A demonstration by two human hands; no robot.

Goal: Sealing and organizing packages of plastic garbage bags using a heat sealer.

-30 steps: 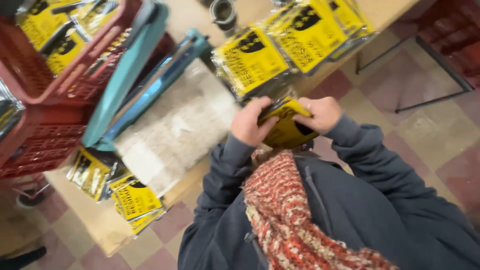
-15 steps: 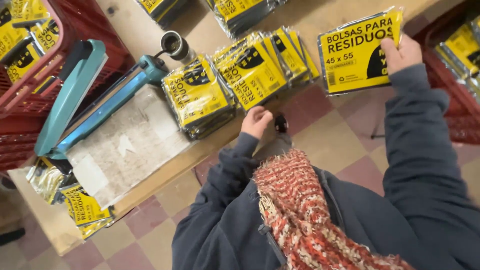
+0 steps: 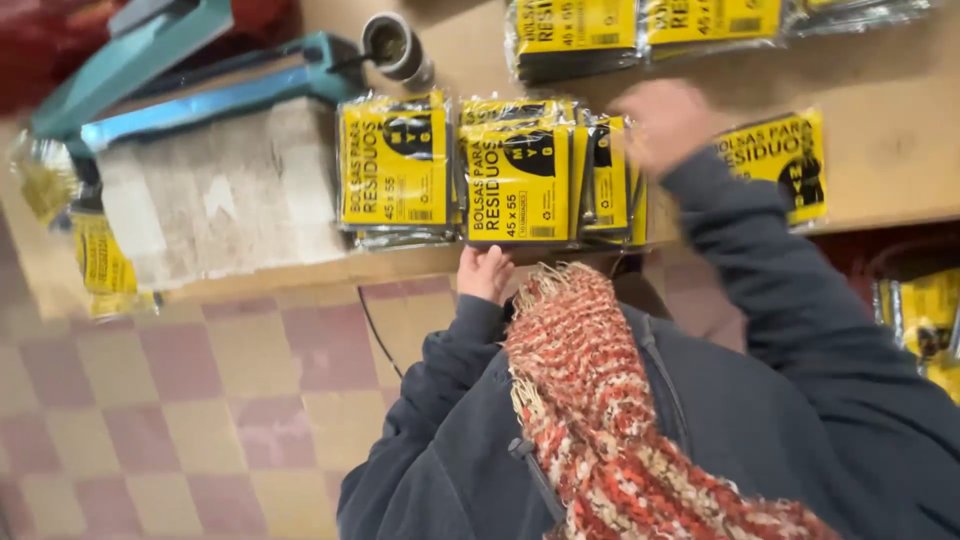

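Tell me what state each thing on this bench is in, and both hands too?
Left hand: empty, fingers at the table edge.
Right hand: blurred, over the packs, grip unclear.
Yellow packs: sealed, lying flat in overlapping stacks.
Single pack: flat, apart from the stacks.
Heat sealer: arm raised, open.
Tape roll: lying on its side.

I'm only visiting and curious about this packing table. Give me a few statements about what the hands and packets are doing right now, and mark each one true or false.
1. The right hand is over the table, above the yellow packets. True.
2. The left hand holds a packet up in the air. False: it is at the table's front edge, with no packet in it.
3. A blue-green lever tool lies to the left of the packets. True.
4. The floor is plain grey. False: it is checkered in pink and cream tiles.
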